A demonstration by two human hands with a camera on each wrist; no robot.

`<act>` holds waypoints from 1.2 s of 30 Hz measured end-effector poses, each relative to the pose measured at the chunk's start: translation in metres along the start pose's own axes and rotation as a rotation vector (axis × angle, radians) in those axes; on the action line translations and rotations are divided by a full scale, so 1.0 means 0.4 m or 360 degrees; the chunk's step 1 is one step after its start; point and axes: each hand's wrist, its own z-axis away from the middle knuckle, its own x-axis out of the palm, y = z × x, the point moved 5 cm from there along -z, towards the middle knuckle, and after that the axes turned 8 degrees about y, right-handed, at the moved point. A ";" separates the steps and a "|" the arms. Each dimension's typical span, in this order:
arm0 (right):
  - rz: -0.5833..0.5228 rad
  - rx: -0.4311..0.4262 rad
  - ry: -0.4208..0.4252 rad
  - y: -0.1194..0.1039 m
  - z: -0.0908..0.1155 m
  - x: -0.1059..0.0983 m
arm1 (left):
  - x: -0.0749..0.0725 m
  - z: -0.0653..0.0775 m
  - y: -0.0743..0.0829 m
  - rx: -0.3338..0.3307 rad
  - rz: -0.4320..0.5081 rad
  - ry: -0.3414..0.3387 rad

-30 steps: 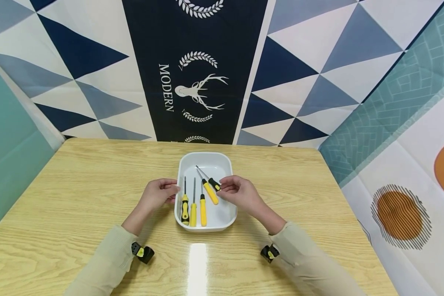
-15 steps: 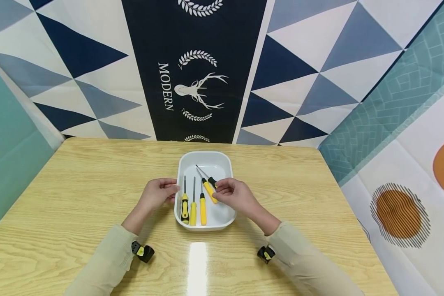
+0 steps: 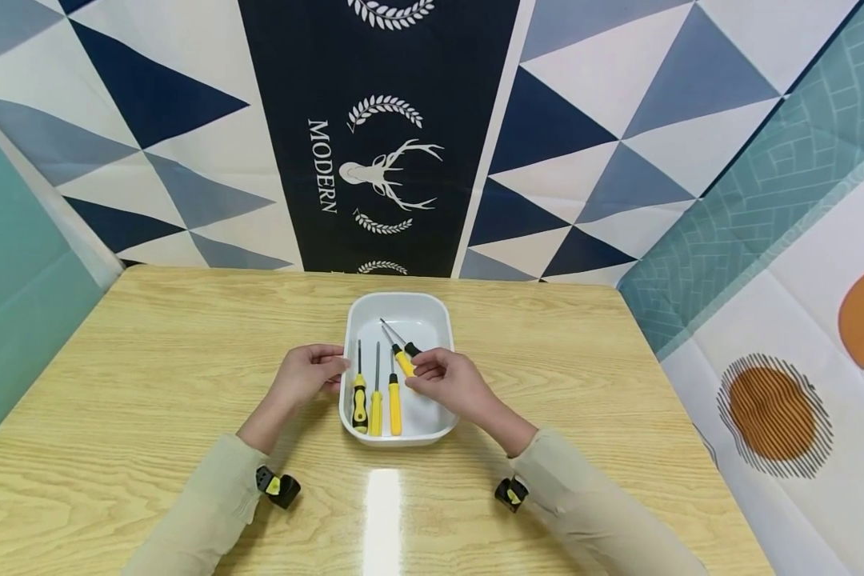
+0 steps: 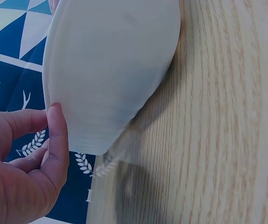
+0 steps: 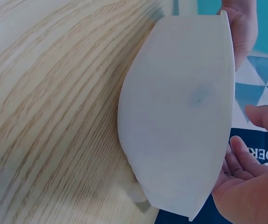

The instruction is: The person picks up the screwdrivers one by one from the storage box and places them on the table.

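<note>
A white tray [image 3: 432, 416] on the wooden table holds several screwdrivers. My left hand [image 3: 306, 376] pinches its left rim, with the thumb on the outer wall in the left wrist view. Upright in the head view lie a black-and-yellow screwdriver [image 3: 360, 404], a yellow one [image 3: 376, 412] and a yellow one with a black collar [image 3: 394, 406]. My right hand [image 3: 450, 384] reaches over the right rim, fingertips right at the handle of a slanted yellow screwdriver [image 3: 403, 362], thumb and fingers apart. Beside that handle, a black-handled screwdriver [image 3: 412, 350] is partly hidden by the fingers.
The wooden table [image 3: 187, 344] extends around the tray on every side. A patterned cloth wall [image 3: 382, 200] stands at its back edge, and more hangings [image 3: 770, 416] are on the right. Both wrists carry a small black camera.
My right hand has shifted left, from the black-handled screwdriver to over the slanted yellow handle. My left hand stays on the rim, and the screwdrivers lie as before.
</note>
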 end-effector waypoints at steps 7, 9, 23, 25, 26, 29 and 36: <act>0.0044 0.0021 0.0018 -0.004 0.003 0.007 | -0.001 0.002 0.000 -0.0026 -0.0016 0.0009; 0.0045 0.0040 0.0016 -0.003 0.005 0.010 | 0.000 0.004 -0.004 -0.0037 -0.0023 0.0005; 0.0106 0.0080 0.0010 -0.006 0.008 0.024 | 0.002 0.008 0.000 0.0001 -0.0025 0.0000; 0.0111 0.0105 -0.0002 -0.009 0.008 0.026 | 0.002 0.006 0.000 0.0002 -0.0030 0.0004; 0.0116 0.0118 -0.0007 -0.009 0.008 0.028 | 0.002 0.006 -0.001 0.0001 -0.0030 0.0005; 0.0137 0.0148 -0.0020 -0.011 0.005 0.032 | 0.002 0.005 0.000 0.0005 -0.0035 0.0005; 0.0196 0.0238 -0.0029 -0.010 -0.001 0.045 | -0.001 0.005 0.000 0.0013 -0.0015 0.0005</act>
